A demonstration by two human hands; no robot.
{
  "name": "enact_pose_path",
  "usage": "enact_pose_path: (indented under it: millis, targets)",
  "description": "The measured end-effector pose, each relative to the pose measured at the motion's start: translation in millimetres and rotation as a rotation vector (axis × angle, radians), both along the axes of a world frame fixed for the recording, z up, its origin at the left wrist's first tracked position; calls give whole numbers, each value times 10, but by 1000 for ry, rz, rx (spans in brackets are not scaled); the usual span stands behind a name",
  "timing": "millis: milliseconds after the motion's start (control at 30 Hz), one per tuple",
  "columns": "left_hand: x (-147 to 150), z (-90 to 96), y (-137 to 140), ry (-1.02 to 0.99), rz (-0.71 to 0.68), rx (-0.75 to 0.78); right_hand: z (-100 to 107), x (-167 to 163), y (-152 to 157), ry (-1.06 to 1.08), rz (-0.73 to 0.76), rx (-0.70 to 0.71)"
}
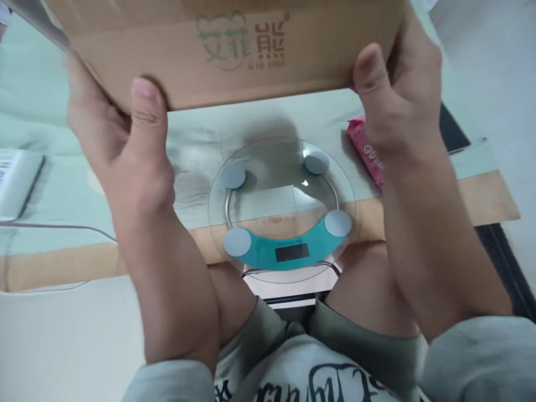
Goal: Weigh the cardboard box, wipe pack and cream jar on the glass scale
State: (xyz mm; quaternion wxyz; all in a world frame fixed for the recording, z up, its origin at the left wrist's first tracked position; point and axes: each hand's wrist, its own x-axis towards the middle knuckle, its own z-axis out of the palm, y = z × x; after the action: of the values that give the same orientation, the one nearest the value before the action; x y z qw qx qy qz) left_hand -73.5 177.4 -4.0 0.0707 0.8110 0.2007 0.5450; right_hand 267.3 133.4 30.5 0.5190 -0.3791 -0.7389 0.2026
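A brown cardboard box (176, 61) with green and red printed characters is held up at the top of the view, its upper part cut off. My left hand (134, 134) grips its left side, thumb on the near face. On the right side my right hand (396, 84) is closed on it the same way. Below the box lies a round glass scale (272, 257) with a teal curved band, silver discs and a dark display. Its near edge juts past the table's edge. The fingers behind the box are mostly hidden.
A pale green cloth (37, 106) covers the table, with a wooden edge strip (62, 265) in front. A pink packet (362, 148) lies near my right wrist. At left are a white device (19, 181) and a cable (62, 226). My legs are beneath the edge.
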Motion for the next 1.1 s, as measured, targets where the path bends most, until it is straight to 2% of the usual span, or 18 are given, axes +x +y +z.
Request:
enact_pose_path:
  millis: [100,167,267,367,433,500,567,667,733,800,900,933,1000,1067,1100]
  targets:
    - [66,-56,53,-34,-71,-205,-124,4,119,67,29,-84]
    - [132,-117,-18,-116,-21,-340,-225,-9,157,91,21,-110]
    - [326,-159,-185,-193,60,-460,-324,-36,201,58,-24,-140]
    - [543,-127,-326,-259,239,-564,-364,-84,280,103,-135,-160]
    - [588,-138,-347,-275,258,-621,-388,-136,353,153,-226,-187]
    - [508,-233,-291,-246,171,-657,-413,-197,412,181,-278,-213]
    - [330,-408,-179,-185,104,-700,-429,-247,429,173,-284,-246]
    - [38,-698,1,-127,104,-717,-411,-250,360,107,-265,-338]
    - [-68,-809,66,-116,112,-670,-354,-185,264,91,-281,-370]
    - [-63,-825,62,-141,133,-596,-259,-66,136,56,-379,-316]
    - [97,-726,-48,-188,174,-517,-108,196,-105,-278,-698,-286]
    - [168,-681,-94,-196,185,-508,-82,296,-190,-399,-801,-319]
    - [297,-601,-171,-209,201,-501,-104,503,-341,-542,-944,-482]
    - [391,-543,-211,-218,218,-522,-224,700,-443,-595,-1034,-633]
    - [423,-523,-218,-221,227,-543,-310,790,-470,-622,-1068,-665]
